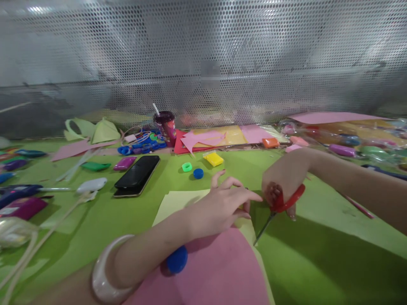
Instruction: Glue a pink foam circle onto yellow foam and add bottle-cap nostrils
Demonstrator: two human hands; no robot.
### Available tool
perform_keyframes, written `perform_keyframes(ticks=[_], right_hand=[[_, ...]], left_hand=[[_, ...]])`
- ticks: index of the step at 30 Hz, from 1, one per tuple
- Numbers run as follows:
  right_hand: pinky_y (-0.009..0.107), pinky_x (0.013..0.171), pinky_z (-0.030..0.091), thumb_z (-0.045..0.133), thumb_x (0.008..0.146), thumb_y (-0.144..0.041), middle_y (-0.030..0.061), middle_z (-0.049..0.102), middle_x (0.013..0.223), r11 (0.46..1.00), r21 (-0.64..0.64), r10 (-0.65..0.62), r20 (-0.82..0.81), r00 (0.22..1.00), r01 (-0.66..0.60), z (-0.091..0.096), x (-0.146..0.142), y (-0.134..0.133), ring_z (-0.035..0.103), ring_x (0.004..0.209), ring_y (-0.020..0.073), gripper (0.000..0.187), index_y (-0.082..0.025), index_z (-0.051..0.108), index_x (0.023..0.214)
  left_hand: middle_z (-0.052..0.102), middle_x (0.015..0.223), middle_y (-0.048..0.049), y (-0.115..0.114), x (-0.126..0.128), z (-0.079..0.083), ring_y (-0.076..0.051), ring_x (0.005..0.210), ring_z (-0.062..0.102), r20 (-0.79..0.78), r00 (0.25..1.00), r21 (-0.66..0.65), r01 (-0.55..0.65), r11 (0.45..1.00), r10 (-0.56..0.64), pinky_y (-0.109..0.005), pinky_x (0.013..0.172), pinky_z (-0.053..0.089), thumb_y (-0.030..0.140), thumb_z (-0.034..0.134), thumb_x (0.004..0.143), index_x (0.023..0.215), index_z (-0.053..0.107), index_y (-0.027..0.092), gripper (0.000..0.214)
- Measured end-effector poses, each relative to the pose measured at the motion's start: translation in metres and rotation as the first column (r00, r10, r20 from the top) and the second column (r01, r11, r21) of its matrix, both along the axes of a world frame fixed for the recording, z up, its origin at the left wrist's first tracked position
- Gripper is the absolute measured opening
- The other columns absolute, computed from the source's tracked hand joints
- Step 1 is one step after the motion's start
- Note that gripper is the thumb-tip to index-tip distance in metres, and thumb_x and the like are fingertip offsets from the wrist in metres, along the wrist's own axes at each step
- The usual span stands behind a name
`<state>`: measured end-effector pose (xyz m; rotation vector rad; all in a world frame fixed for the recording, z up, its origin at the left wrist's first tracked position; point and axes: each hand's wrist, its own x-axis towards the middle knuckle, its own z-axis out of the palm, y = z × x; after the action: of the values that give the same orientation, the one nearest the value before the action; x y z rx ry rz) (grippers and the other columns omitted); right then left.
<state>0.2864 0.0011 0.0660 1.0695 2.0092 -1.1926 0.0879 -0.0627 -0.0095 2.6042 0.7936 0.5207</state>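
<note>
My right hand [284,173] is closed around the red handles of a pair of scissors [291,201]. The blades angle down and left, with their tip at the right edge of a pale yellow sheet [173,201]. On top of that sheet lies pink paper [222,271] with a curved right edge. My left hand [219,207], fingers spread, rests over the two papers, its fingertips close to the scissors. A round blue lump [177,259] sits on the pink paper beside my left forearm, which partly hides it.
Beyond the papers are a blue disc [198,173], a green ring [187,167] and a yellow packet [213,159]. A black phone [137,176] lies to the left. A drink cup [167,127] stands at the back by the perforated metal panel [203,55]. Coloured packets [343,150] lie at right.
</note>
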Motion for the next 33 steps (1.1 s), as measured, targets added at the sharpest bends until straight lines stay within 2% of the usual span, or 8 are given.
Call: perform_keyframes(ticks=[3, 8, 13, 21, 25, 33], right_hand=[[0.014, 0.043, 0.031, 0.075, 0.050, -0.013, -0.0088, 0.057, 0.044, 1.000, 0.010, -0.011, 0.008, 1.000, 0.011, -0.001, 0.000, 0.000, 0.049, 0.044, 0.0045, 0.017, -0.011, 0.059, 0.045], [0.017, 0.045, 0.032, 0.076, 0.058, -0.028, -0.0096, 0.056, 0.048, 0.984, 0.051, 0.165, 0.052, 0.985, -0.168, -0.001, -0.003, 0.001, 0.045, 0.045, 0.0045, 0.019, -0.013, 0.064, 0.057], [0.019, 0.047, 0.035, 0.079, 0.056, -0.038, -0.0098, 0.051, 0.051, 0.954, -0.036, 0.299, 0.125, 0.946, -0.297, -0.001, -0.003, 0.010, 0.043, 0.049, 0.0063, 0.026, -0.017, 0.063, 0.061], [0.021, 0.051, 0.037, 0.076, 0.059, -0.046, -0.0076, 0.054, 0.057, 0.942, -0.008, 0.335, 0.126, 0.934, -0.337, -0.001, -0.003, 0.009, 0.046, 0.056, 0.0085, 0.032, -0.019, 0.059, 0.062], [0.021, 0.050, 0.037, 0.075, 0.060, -0.045, -0.0085, 0.049, 0.053, 0.942, -0.015, 0.335, 0.116, 0.935, -0.335, -0.001, -0.003, 0.008, 0.043, 0.053, 0.0080, 0.033, -0.020, 0.054, 0.058], [0.024, 0.052, 0.037, 0.077, 0.055, -0.048, -0.0075, 0.051, 0.054, 0.948, 0.004, 0.316, 0.121, 0.941, -0.319, -0.001, -0.002, 0.007, 0.046, 0.054, 0.0093, 0.038, -0.020, 0.052, 0.056]], left_hand=[[0.066, 0.087, 0.0036, -0.001, 0.000, 0.000, -0.018, 0.110, 0.045, 0.009, 1.000, 0.014, 0.003, 1.000, -0.003, -0.048, 0.110, 0.001, 0.015, 0.052, 0.085, 0.119, 0.050, 0.027, 0.036], [0.066, 0.087, 0.0028, 0.000, 0.000, 0.001, -0.018, 0.108, 0.045, 0.017, 1.000, -0.004, 0.010, 1.000, -0.010, -0.048, 0.110, -0.002, 0.019, 0.052, 0.087, 0.117, 0.051, 0.026, 0.031], [0.067, 0.086, 0.0019, 0.001, 0.001, 0.001, -0.019, 0.108, 0.045, 0.017, 0.999, -0.007, 0.028, 1.000, -0.028, -0.052, 0.109, -0.002, 0.022, 0.050, 0.088, 0.118, 0.050, 0.025, 0.030], [0.066, 0.089, 0.0021, -0.002, 0.000, 0.003, -0.018, 0.109, 0.044, 0.016, 1.000, -0.029, 0.024, 0.999, -0.023, -0.051, 0.109, -0.001, 0.020, 0.051, 0.087, 0.117, 0.050, 0.026, 0.031], [0.066, 0.088, 0.0017, -0.001, 0.000, 0.003, -0.019, 0.109, 0.044, 0.014, 1.000, -0.037, 0.026, 0.999, -0.025, -0.052, 0.108, 0.000, 0.021, 0.052, 0.087, 0.117, 0.050, 0.026, 0.030], [0.066, 0.087, 0.0028, 0.000, 0.000, 0.002, -0.018, 0.108, 0.045, 0.023, 0.999, -0.026, 0.026, 0.999, -0.025, -0.053, 0.108, 0.001, 0.014, 0.051, 0.086, 0.117, 0.049, 0.025, 0.033]])
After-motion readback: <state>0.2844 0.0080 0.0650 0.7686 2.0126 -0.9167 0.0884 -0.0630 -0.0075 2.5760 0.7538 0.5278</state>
